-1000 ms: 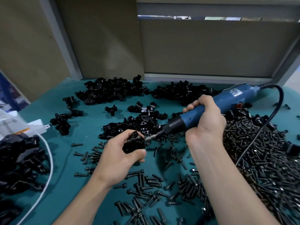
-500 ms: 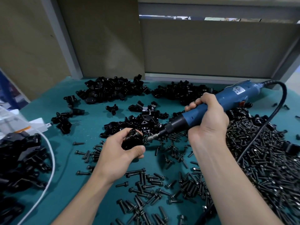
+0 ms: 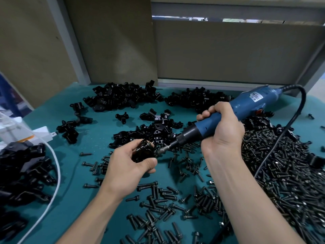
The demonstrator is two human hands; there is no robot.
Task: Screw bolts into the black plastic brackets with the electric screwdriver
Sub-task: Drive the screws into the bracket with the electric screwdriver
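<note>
Left hand (image 3: 131, 166) cups a black plastic bracket (image 3: 143, 150) above the teal table (image 3: 91, 143); right hand (image 3: 222, 131) wraps the electric screwdriver (image 3: 228, 114), bit at the bracket. Light, rigid, likely slick, so pinch its sides firmly against torque.

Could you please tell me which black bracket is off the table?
The bracket in the left hand, at the tip of the screwdriver; the others lie on the teal mat.
</note>
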